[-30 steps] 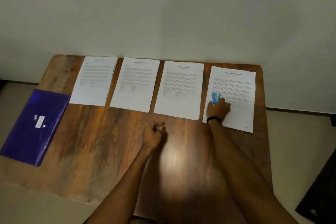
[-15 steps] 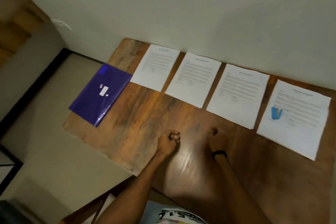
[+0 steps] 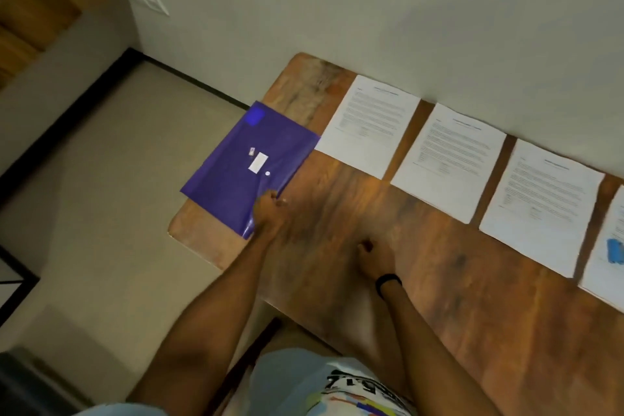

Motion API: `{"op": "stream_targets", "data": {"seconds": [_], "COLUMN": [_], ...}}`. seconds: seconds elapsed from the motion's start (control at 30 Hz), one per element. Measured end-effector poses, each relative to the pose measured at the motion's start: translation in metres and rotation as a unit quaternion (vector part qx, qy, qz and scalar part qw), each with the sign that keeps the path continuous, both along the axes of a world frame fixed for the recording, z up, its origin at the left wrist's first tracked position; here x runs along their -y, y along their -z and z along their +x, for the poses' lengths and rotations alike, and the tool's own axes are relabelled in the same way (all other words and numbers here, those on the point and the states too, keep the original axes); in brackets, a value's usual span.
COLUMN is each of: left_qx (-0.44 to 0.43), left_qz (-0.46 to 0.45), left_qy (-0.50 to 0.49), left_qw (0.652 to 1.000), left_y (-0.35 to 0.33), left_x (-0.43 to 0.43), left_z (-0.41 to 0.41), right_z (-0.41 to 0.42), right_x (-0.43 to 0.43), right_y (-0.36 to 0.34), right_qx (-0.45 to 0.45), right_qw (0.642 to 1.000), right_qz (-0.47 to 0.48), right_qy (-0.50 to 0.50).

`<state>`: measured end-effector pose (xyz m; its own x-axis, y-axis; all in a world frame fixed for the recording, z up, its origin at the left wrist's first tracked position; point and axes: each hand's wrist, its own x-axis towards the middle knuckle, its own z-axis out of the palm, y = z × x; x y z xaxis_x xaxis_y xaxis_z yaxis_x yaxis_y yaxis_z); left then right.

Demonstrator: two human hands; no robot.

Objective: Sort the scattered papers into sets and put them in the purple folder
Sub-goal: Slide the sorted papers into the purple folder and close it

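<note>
Gripping glossy purple folder (image 3: pixel 233 172), left hand (image 3: pixel 270 213)

My left hand (image 3: pixel 270 214) sits on the near edge of the purple folder (image 3: pixel 233 172), right hand (image 3: pixel 373 258) curled beside it, printed sheets (image 3: pixel 450 159) beyond both.

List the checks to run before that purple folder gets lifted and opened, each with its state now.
1. Left hand on the purple folder: ok, it is at the folder's near edge.
2. Firm grip on it: cannot tell, the hand is blurred.
3. Right hand free: ok, curled on the table, holding nothing.
4. Folder fully on the table: not ok, its left side overhangs the edge.
5. Paper sets kept apart: ok, they lie in a row with gaps.
6. Sets bare: not ok, a blue stapler lies on the rightmost one.
</note>
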<state>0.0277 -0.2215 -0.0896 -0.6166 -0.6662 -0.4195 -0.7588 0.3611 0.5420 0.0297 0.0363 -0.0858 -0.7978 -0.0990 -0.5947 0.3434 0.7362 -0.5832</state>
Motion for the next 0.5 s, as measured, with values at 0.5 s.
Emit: {"op": "stream_targets", "data": {"seconds": [0.5], "left_qx": [-0.03], "left_qz": [-0.073], "left_qy": [0.153], "left_qw": [0.985], "left_y": [0.004], "left_x": [-0.004], "left_z": [0.041], "right_z": [-0.027], "right_x": [0.129], "right_y": [-0.01], "right_qx": [0.079], "right_qw": [0.978], "right_qz": [-0.126], "right_qy": [0.149]}}
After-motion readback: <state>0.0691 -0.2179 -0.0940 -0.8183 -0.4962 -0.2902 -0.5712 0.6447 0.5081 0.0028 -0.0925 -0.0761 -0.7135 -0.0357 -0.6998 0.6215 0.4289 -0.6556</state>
